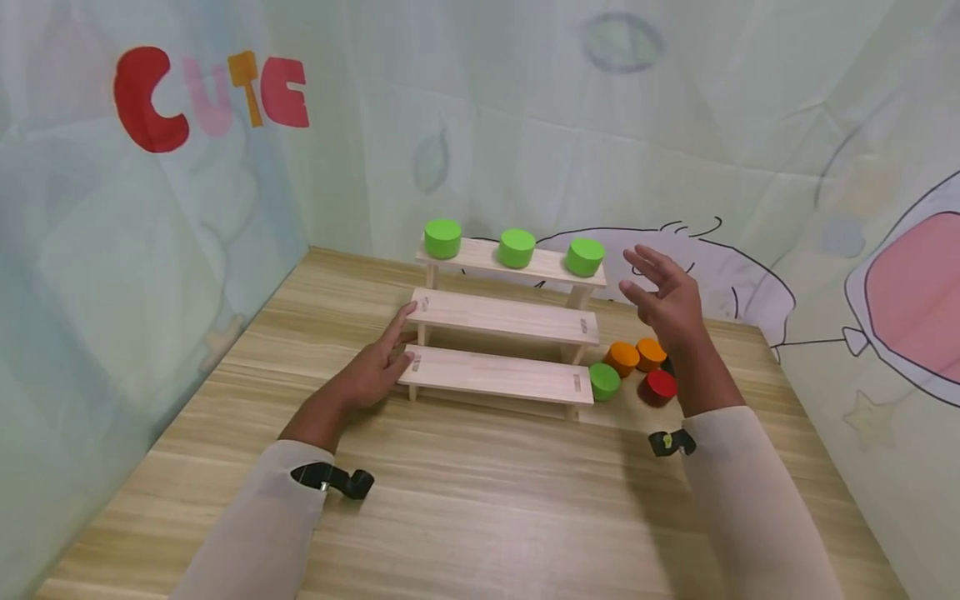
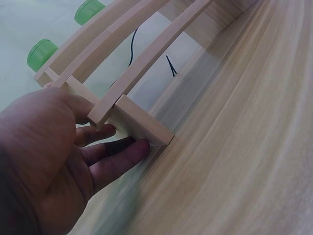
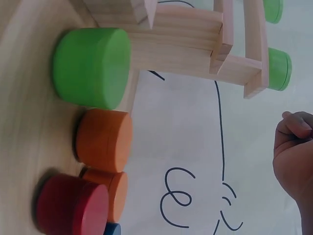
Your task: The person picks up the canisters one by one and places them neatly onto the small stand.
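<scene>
A wooden stand (image 1: 502, 315) with three steps sits in the centre of the head view on a wood-grain desk (image 1: 465, 508). Three green round blocks stand in a spaced row along its top step: one at the left end (image 1: 442, 240), one in the middle (image 1: 517, 249) and one at the right end (image 1: 585, 258).

The left hand (image 1: 367, 373), left of centre in the frame, touches the left end of the stand. Its grip is loose, with thumb and fingers apart; in the left wrist view the fingertips rest against the side board under the lowest step.

The right hand (image 1: 670, 304), right of centre, is raised near the right-end green block and apart from it. Its grip holds nothing, and a gap shows between thumb and fingers.

Below that hand, a fourth green block (image 1: 604, 382) sits on the desk just beside the lower right end of the stand. Grouped near it are two orange blocks (image 1: 622, 359) and a red block (image 1: 658, 388). A blue block (image 3: 113, 229) shows partly at the bottom of the right wrist view.

A printed cloth backdrop (image 1: 510, 125) fills the upper frame, with the colourful letters "CUTE" (image 1: 150, 100) at upper left.
</scene>
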The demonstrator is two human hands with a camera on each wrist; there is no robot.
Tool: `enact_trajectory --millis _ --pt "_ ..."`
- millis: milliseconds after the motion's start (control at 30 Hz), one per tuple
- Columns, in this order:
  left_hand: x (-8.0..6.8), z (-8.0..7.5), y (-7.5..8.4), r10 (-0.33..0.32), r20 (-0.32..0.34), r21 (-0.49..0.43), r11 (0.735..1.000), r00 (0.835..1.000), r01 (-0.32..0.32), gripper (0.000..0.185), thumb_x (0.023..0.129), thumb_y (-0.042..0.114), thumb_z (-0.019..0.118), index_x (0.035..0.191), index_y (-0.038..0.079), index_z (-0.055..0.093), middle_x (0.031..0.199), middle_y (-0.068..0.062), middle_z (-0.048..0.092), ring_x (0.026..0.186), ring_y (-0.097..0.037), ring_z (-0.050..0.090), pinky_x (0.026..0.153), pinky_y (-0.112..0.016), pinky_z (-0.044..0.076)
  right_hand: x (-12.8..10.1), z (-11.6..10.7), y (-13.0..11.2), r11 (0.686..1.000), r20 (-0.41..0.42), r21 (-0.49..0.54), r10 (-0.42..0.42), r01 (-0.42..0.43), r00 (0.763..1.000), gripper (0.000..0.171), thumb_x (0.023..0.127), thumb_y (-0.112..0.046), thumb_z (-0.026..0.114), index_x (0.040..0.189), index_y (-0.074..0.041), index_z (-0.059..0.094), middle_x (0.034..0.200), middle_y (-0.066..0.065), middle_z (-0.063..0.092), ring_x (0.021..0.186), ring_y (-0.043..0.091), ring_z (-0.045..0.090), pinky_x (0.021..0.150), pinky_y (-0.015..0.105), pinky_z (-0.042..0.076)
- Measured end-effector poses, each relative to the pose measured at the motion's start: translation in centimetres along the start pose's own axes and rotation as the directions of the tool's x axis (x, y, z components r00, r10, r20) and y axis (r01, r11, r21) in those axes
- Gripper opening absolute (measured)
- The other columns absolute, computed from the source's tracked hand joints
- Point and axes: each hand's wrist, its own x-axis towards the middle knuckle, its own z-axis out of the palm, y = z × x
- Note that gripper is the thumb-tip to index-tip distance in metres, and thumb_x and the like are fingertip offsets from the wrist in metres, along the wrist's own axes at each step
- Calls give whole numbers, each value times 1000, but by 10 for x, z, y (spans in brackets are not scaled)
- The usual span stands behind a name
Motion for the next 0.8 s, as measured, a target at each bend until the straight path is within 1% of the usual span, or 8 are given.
enact_trajectory --millis 267,333,400,467,567,633,700,800 --pt "0 -1 2 2 5 -8 1000 1000 -1 79 118 20 43 175 43 -6 172 -32 37 149 -57 51 123 -72 39 -24 -4 5 997 -1 73 -20 20 1000 68 103 -19 78 165 -24 50 169 1 54 52 15 39 56 17 42" --pt "0 -1 1 1 6 -11 1000 1000 -1 79 118 19 43 175 43 -6 173 -32 37 149 -57 51 123 -71 40 -29 -4 7 996 -4 89 -8 8 1000 67 103 -19 78 164 -25 51 168 -1 56 53 13 41 56 17 42" --pt "0 -1 1 0 6 -12 1000 1000 0 79 118 20 43 175 43 -6 173 -32 37 149 -56 51 123 -71 40 -34 -4 9 995 -9 102 9 -8 1000 67 102 -18 79 163 -23 52 166 -2 57 56 11 51 57 16 44" --pt "0 -1 0 0 5 -14 1000 1000 0 79 118 20 43 175 44 -6 173 -31 36 150 -56 51 124 -71 39 -40 -3 11 996 -15 90 18 -17 1000 67 101 -17 80 162 -23 53 165 -3 58 58 10 55 59 15 47" --pt "0 -1 -2 5 6 -12 1000 1000 -5 79 118 20 43 175 43 -7 173 -31 36 151 -56 49 124 -71 38 -48 -1 15 998 -15 56 18 -17 1000 68 100 -13 81 162 -20 54 164 -3 59 75 6 71 72 11 56" --pt "0 -1 -2 9 5 -12 1000 1000 -8 79 118 20 43 175 42 -7 173 -32 35 152 -56 49 124 -71 38 -53 0 17 1000 -7 26 10 -10 1000 68 100 -11 81 162 -19 54 165 -1 59 87 2 73 82 11 59" --pt "0 -1 -2 16 4 -19 1000 1000 -16 79 118 19 43 175 42 -7 173 -32 35 152 -56 48 124 -71 39 -59 1 20 1000 6 13 2 -2 1000 68 100 -8 79 162 -15 53 166 1 57 108 -2 74 91 13 60" --pt "0 0 -1 26 6 -31 999 1000 -26 79 118 18 43 176 42 -6 173 -32 35 153 -55 48 123 -71 40 -66 2 24 1000 12 -9 16 -16 1000 64 101 -6 77 161 -14 55 167 2 56 113 -5 70 90 12 59"
